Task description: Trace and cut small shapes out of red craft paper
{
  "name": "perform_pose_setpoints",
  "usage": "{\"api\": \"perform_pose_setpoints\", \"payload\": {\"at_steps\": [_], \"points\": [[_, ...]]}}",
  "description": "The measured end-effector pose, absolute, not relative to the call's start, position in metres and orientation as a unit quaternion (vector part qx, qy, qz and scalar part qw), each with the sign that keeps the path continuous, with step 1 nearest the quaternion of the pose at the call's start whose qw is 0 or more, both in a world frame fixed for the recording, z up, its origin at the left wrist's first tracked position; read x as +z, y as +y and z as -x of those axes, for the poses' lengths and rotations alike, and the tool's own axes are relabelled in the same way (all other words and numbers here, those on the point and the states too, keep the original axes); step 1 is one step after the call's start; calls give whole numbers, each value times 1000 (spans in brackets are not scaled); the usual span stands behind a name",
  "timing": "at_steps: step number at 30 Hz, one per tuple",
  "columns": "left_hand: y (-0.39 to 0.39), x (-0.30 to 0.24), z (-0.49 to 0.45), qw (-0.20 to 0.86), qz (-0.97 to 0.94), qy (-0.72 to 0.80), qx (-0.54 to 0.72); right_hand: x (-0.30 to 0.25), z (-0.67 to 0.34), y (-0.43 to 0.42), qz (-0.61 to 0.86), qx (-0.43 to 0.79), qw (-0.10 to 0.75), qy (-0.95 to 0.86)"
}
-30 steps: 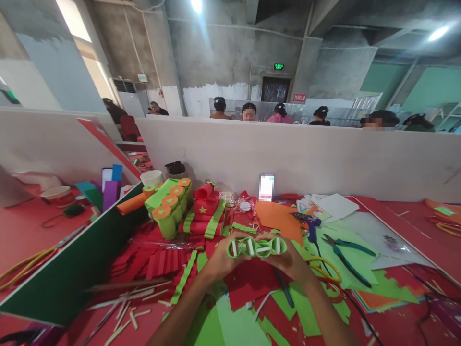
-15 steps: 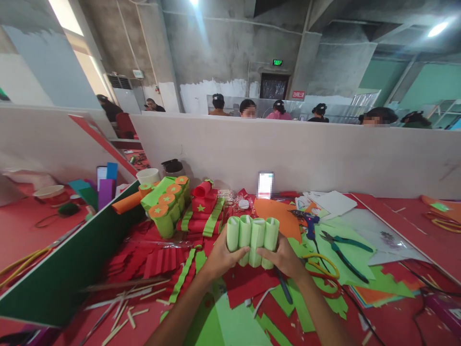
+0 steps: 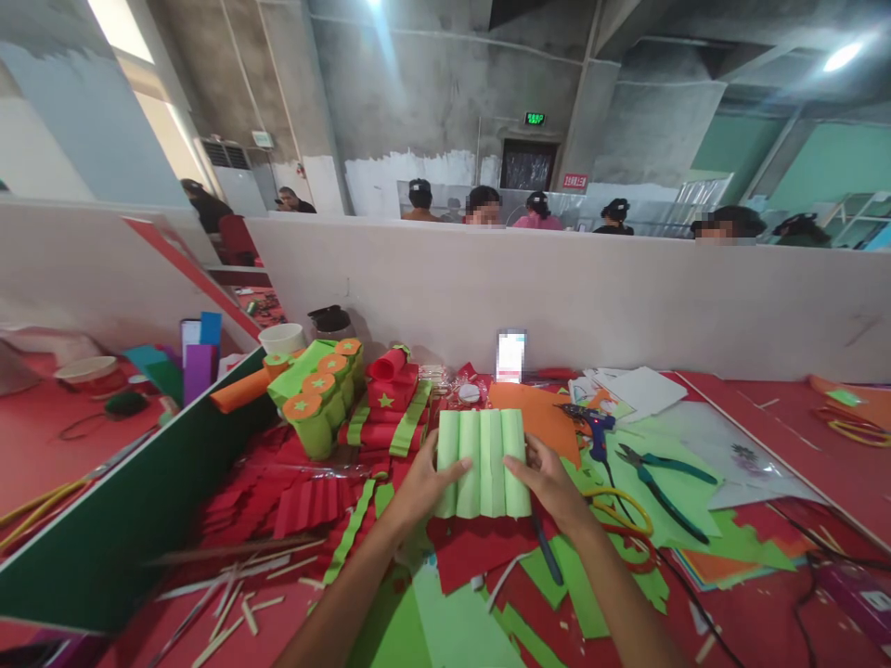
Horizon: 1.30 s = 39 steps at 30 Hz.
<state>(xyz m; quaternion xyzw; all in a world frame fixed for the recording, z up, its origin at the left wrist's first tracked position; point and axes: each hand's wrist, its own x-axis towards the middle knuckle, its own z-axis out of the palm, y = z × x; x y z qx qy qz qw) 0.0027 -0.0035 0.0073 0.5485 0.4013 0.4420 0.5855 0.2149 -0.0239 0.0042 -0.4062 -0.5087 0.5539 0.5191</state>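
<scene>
The fingers of both hands are clamped on the tubes (image 3: 482, 464), a pale green row of four standing side by side: the left hand (image 3: 426, 475) lays its thumb across the leftmost tube, the right hand (image 3: 551, 475) its thumb on the rightmost, other fingers mostly hidden behind. They look like rolled thin foam or paper, so the row should be light, more grippy than slippery, and easy to dent. The outer tubes seem the best hold, pressed gently; a hard inward squeeze might buckle the walls or strain the joins. Below the tubes lies a red sheet (image 3: 480, 552); contact is unclear. Beyond them is an orange sheet (image 3: 535, 408); right of them, a glue gun (image 3: 599, 432) and pliers (image 3: 644, 475); left, a green block (image 3: 306, 373), all on the counter (image 3: 257, 647).
</scene>
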Motion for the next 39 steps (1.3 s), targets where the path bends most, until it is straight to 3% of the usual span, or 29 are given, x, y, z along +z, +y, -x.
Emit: {"api": "perform_pose_setpoints", "payload": {"at_steps": [6,21,32,39], "points": [[4,-4,0,635,-454,438,446,2,-218,-22,422,558,522,-489],[7,-6,1,633,-451,456,434,2,-221,-23,457,555,510,-472],[5,3,10,646,-484,440,393,-8,-229,-20,522,456,456,-558],[12,-9,10,565,-564,450,400,-14,-230,-18,586,318,384,-639]]}}
